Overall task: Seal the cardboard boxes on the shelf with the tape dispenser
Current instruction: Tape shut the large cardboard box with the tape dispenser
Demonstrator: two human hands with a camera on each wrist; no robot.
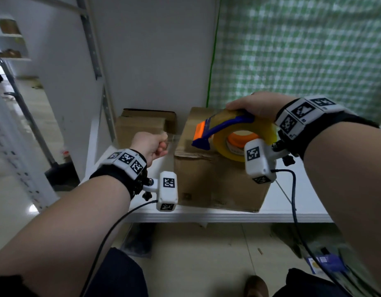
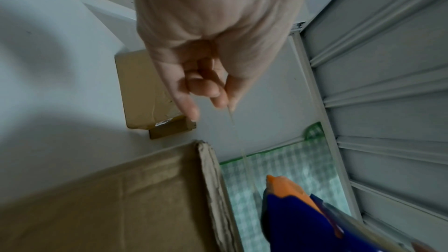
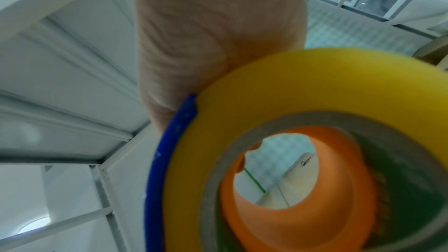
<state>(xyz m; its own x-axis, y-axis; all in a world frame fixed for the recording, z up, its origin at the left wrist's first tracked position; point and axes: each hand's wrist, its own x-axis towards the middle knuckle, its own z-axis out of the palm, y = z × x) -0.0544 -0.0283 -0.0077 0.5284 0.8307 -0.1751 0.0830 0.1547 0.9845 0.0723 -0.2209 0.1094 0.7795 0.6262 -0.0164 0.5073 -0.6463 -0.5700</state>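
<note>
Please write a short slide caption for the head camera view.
Right hand holds tape dispenser above cardboard box; left hand pinches the pulled tape end.

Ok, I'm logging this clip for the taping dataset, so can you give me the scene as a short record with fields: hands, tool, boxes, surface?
left hand: pinches the free end of the clear tape strip
right hand: grips the tape dispenser above the near box
tape dispenser: blue frame, orange parts, yellowish tape roll
large cardboard box: near shelf edge, flaps down
smaller cardboard box: behind and left, a flap raised
shelf: white, bears both boxes
</note>
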